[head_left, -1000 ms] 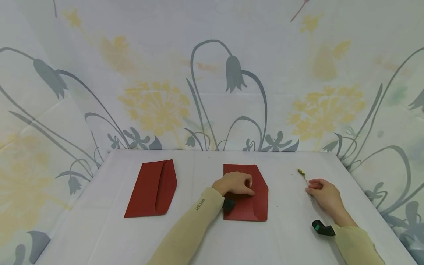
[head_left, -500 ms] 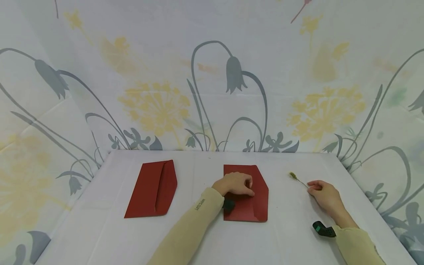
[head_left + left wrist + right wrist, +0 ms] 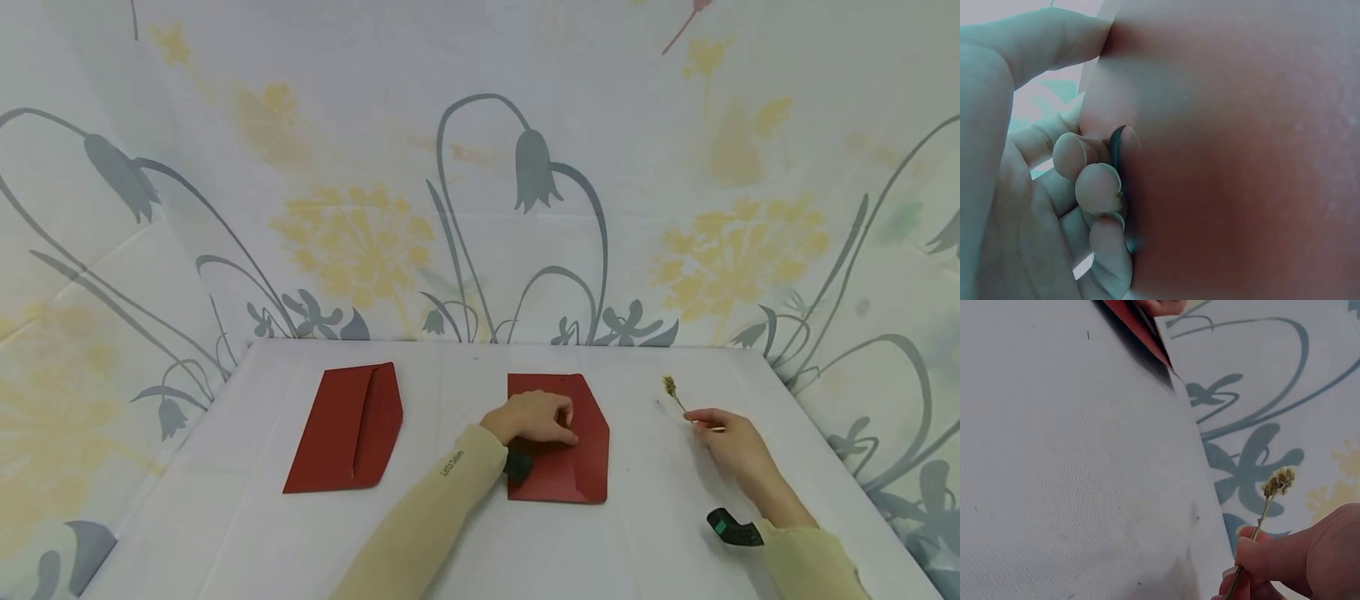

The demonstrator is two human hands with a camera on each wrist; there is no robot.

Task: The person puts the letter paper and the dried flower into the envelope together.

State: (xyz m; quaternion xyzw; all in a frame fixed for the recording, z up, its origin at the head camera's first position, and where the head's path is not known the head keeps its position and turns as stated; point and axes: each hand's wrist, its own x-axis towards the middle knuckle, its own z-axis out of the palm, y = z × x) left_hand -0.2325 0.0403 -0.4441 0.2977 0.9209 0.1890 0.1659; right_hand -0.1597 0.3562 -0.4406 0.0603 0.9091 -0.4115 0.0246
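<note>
My left hand (image 3: 534, 416) rests on a red envelope (image 3: 592, 467) at the table's middle, its flap side facing right. In the left wrist view, the thumb (image 3: 1079, 39) and curled fingers (image 3: 1099, 190) grip the red paper, which bulges between them. A dark gap shows beside the fingertips. At the right, my right hand (image 3: 731, 442) pinches the thin stem of a small dried flower (image 3: 671, 386) between thumb and fingers. In the right wrist view, the yellowish flower head (image 3: 1279, 481) points up, away from the hand and above the table.
Another red envelope (image 3: 330, 429) lies on the left of the white table (image 3: 457, 533), flap to the right. A floral-printed cloth (image 3: 480, 208) stands behind and at both sides. Black wrist devices (image 3: 733, 528) sit at the cuffs.
The flower first swung leftward, then tipped more upright in my right hand. That hand has shifted slightly left overall. My left hand stays on the middle envelope.
</note>
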